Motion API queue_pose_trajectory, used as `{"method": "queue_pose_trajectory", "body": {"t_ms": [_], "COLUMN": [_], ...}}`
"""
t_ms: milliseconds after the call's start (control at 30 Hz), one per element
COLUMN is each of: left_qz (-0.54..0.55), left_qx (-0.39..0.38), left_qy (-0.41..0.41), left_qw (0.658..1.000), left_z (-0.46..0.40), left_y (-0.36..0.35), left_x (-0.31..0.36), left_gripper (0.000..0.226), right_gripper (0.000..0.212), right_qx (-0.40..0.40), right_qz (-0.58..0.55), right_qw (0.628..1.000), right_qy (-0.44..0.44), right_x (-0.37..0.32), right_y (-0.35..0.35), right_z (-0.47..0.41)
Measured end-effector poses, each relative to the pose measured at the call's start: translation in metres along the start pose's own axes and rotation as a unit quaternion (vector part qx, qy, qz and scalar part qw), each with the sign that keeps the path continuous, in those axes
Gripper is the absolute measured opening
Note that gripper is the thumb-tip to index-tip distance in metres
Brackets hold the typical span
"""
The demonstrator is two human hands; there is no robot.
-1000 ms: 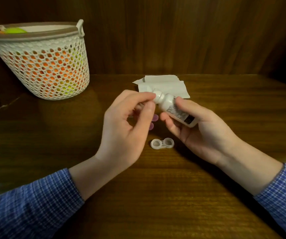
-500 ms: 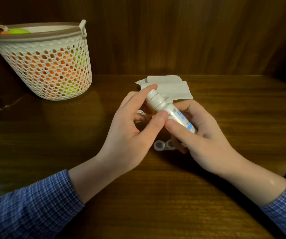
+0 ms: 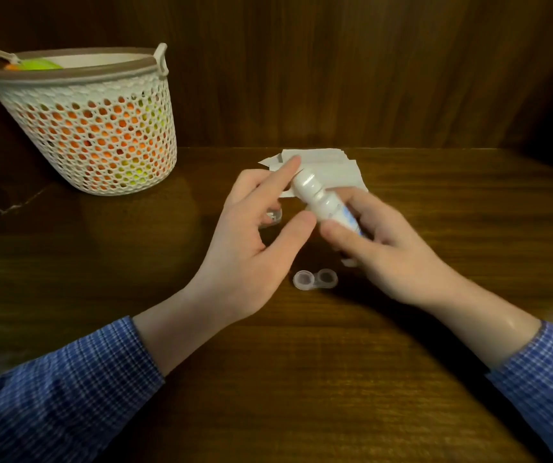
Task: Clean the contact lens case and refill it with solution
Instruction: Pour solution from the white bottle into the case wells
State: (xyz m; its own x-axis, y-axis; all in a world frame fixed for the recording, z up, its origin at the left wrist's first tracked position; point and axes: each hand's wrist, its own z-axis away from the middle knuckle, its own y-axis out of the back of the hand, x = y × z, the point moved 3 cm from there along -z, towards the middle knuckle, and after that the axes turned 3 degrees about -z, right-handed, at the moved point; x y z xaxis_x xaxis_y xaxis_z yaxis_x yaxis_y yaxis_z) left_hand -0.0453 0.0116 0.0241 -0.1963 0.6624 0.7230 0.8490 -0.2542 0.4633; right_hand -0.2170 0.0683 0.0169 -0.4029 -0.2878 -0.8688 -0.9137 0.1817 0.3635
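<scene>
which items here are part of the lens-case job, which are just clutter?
In the job:
- small white plastic solution bottle, gripped by the right hand
- left hand, fingers at the bottle's cap
- clear twin-well contact lens case, open on the table
- small clear cap behind the left hand
- white folded tissues

Lying about:
- white perforated plastic basket holding orange and green items

Solution bottle (image 3: 325, 203) between both hands, above open lens case (image 3: 315, 279).

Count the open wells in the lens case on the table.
2: both in the lens case lying on the table between the hands, one on its left end, one on its right. Neither has a cap on.
</scene>
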Motion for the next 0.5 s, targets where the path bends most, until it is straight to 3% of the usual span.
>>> {"method": "queue_pose_trajectory", "body": {"t_ms": [100,233,367,500], "left_qz": [-0.043,-0.141,-0.165,-0.146], "left_qx": [-0.039,-0.167,-0.235,-0.235], "left_qy": [0.052,0.061,0.048,0.054], "left_qw": [0.997,0.974,0.957,0.959], "left_z": [0.004,0.01,0.01,0.009], "left_y": [-0.001,-0.006,-0.014,-0.015], "left_x": [-0.014,-0.031,-0.037,-0.038], "left_gripper": [0.081,0.099,0.1,0.094], "right_gripper": [0.034,0.049,0.058,0.063], "right_qx": [0.099,0.236,0.274,0.255], "right_qz": [0.019,0.053,0.149,0.179], "right_qw": [0.995,0.962,0.935,0.931], "right_qy": [-0.017,-0.128,-0.168,-0.189], "right_x": [0.01,0.036,0.056,0.065], "right_y": [0.037,0.088,0.103,0.098], "right_z": [-0.012,-0.014,-0.016,-0.024]}}
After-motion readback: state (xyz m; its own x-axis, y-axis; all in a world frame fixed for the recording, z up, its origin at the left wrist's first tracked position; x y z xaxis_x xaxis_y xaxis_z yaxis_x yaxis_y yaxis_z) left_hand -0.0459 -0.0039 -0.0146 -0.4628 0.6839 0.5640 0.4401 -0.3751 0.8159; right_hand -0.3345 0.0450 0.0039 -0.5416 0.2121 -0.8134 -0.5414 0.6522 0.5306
